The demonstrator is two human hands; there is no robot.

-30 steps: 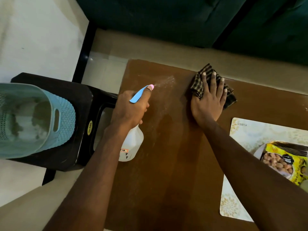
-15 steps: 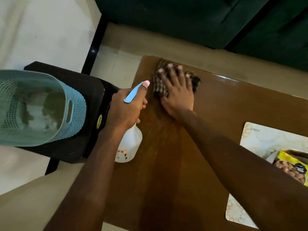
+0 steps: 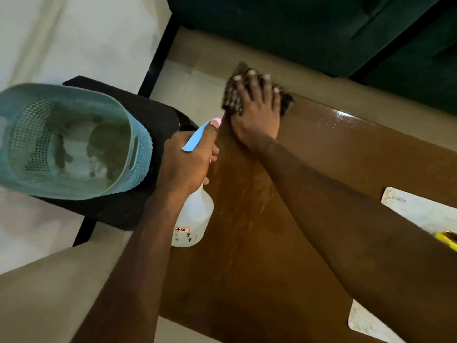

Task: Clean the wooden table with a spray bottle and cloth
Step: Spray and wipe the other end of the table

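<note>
Your R hand (image 3: 256, 112), flat, presses cloth (image 3: 233, 100) at bench (image 3: 321, 149) corner; L hand (image 3: 188, 159) grips spray bottle (image 3: 195, 216); streaked centre prob. unwiped.

Cloth (image 3: 233, 101) blurred, mostly under rt hand (image 3: 257, 117); mat (image 3: 420, 211) cropped at edge.

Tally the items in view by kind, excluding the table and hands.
Spray bottle: 1
Checked cloth: 1
Basket: 1
Black stool: 1
Placemat: 1
Yellow packet: 1
Total: 6
</note>
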